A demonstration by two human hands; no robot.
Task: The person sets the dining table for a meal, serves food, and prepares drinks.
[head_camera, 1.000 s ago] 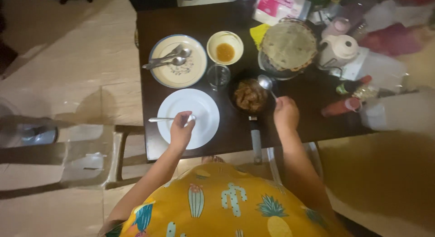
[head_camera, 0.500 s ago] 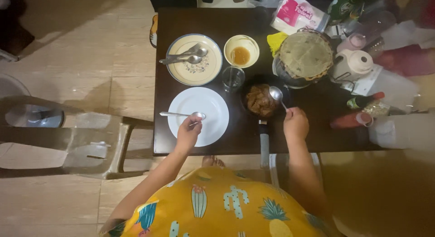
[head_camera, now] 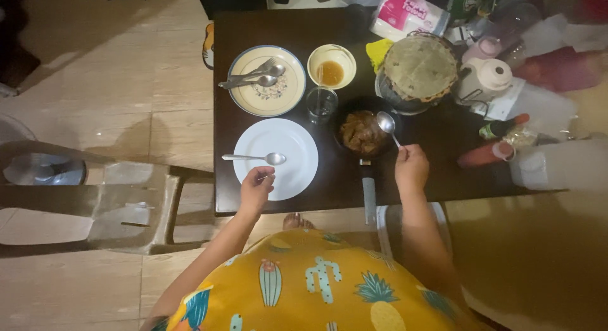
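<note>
Right hand (head_camera: 411, 168) pinching spoon (head_camera: 387, 125) over pan (head_camera: 361, 133) mid-bench; left hand (head_camera: 256, 186) loosely curled, empty, by white plate (head_camera: 276, 159) at near edge; best kept level, scooping slowly

Yellow top with cactus and pineapple print, bare forearms

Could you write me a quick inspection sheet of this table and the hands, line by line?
Surface: dark table, crowded at the right.
Things in hand: serving spoon over pan of brown food; small spoon lying across white plate.
Clutter: patterned plate with cutlery, sauce bowl, glass, woven-lidded pot, bottles.
Hands: right hand grips the serving spoon; left hand at the plate, grip unclear.
Cables: nothing seen.
Surroundings: tiled floor, plastic chair.
</note>
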